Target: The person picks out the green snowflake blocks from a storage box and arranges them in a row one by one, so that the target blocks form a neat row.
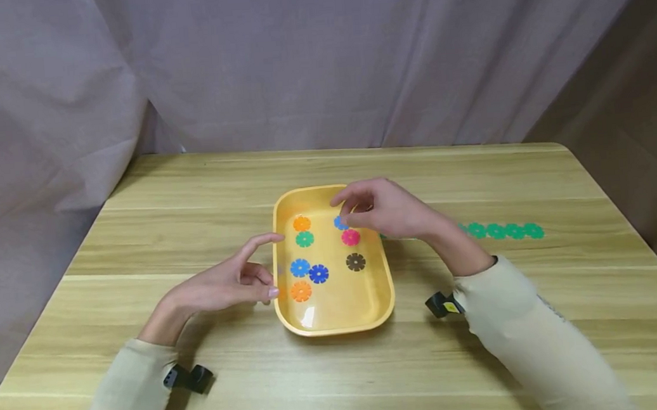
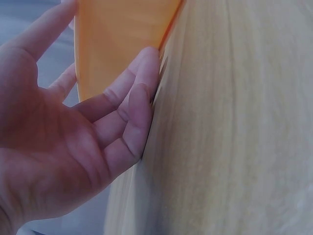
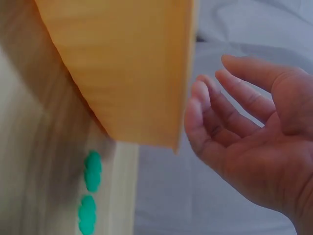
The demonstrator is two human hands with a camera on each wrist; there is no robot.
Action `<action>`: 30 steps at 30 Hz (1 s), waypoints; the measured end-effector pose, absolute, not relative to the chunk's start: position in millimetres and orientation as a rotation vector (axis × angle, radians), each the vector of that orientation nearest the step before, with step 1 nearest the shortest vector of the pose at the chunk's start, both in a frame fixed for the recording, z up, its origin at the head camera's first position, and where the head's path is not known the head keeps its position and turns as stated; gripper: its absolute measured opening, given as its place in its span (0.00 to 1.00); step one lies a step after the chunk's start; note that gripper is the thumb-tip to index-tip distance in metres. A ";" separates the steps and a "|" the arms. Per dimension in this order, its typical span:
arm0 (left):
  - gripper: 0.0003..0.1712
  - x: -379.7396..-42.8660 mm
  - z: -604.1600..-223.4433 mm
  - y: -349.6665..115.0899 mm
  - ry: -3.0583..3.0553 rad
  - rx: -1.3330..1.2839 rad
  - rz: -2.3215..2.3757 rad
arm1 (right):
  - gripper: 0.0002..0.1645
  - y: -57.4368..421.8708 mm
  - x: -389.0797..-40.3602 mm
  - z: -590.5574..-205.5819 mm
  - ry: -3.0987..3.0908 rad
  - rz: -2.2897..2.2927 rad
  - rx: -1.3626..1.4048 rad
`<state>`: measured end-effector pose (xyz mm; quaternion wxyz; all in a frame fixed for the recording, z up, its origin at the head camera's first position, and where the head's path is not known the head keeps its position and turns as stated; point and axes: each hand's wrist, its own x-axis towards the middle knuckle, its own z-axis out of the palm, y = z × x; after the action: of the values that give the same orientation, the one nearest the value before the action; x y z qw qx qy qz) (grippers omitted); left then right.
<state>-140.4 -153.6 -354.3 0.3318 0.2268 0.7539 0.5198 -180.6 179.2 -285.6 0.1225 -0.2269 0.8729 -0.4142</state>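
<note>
A yellow plastic tray (image 1: 337,329) holds several flower-shaped plastic discs lying apart or slightly overlapping. My left hand (image 1: 227,279) steadies its left side, thumb and index fingertip touching near the rim; in the left wrist view the other fingers lie loosely bent beside the tray wall (image 2: 122,44). Over the back right corner hovers my right hand (image 1: 388,210), fingers loosely bent, with a blue disc (image 1: 339,222) partly hidden beneath. Nothing shows between the right fingers in the right wrist view. Close by lie a pink disc (image 1: 350,237) and a brown disc (image 1: 355,262).
On the tray's left side are an orange disc (image 1: 302,223), a green disc (image 1: 305,239), two blue ones and another orange disc (image 1: 301,291). A row of green discs (image 1: 515,230) runs along the wooden table (image 1: 341,388) to the right, partly behind my right forearm. Grey curtain (image 1: 295,61) hangs behind.
</note>
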 end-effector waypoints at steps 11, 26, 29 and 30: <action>0.52 -140.0 -353.6 -153.0 1.974 0.584 1.354 | 0.21 148.5 -188.8 -305.9 2.449 -1.140 -0.759; 0.52 -139.3 -354.0 -152.4 1.976 0.578 1.355 | 0.21 125.9 -207.8 -322.9 2.519 -0.890 -0.748; 0.52 -139.2 -353.4 -151.9 1.975 0.575 1.355 | 0.21 124.4 -208.9 -325.7 2.524 -0.863 -0.752; 0.52 -139.2 -353.1 -151.8 1.973 0.573 1.355 | 0.21 123.7 -209.2 -326.4 2.527 -0.852 -0.751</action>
<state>-139.2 -151.8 -353.1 0.3338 0.2193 0.7558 0.5189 -209.2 123.7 -326.4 0.1844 -0.2665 0.8964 -0.3023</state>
